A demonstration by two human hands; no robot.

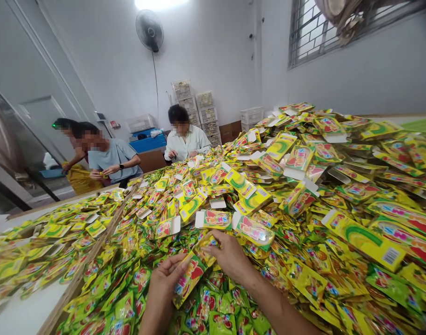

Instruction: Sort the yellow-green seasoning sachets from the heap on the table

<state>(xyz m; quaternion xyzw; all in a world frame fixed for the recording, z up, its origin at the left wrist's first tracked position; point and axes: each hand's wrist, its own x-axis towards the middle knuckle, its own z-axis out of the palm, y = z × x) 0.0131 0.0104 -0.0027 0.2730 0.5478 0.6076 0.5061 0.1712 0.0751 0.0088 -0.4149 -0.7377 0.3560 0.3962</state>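
Note:
My left hand [166, 279] grips a flat yellow and red carton [189, 278] at its near end, low in the middle of the view. My right hand [227, 255] pinches a shiny yellow sachet [206, 245] at the carton's far end, fingers closed on it. Both hands hover just above a deep heap of yellow and green sachets [213, 307]. Folded yellow cartons [364, 239] with white flaps are piled high on the right and beyond my hands.
A wooden strip [94, 251] divides the table; more sachets lie left of it. Three people work at the far end, the nearest in a grey shirt [110, 156]. White crates [199, 109] stack against the back wall under a wall fan [149, 30].

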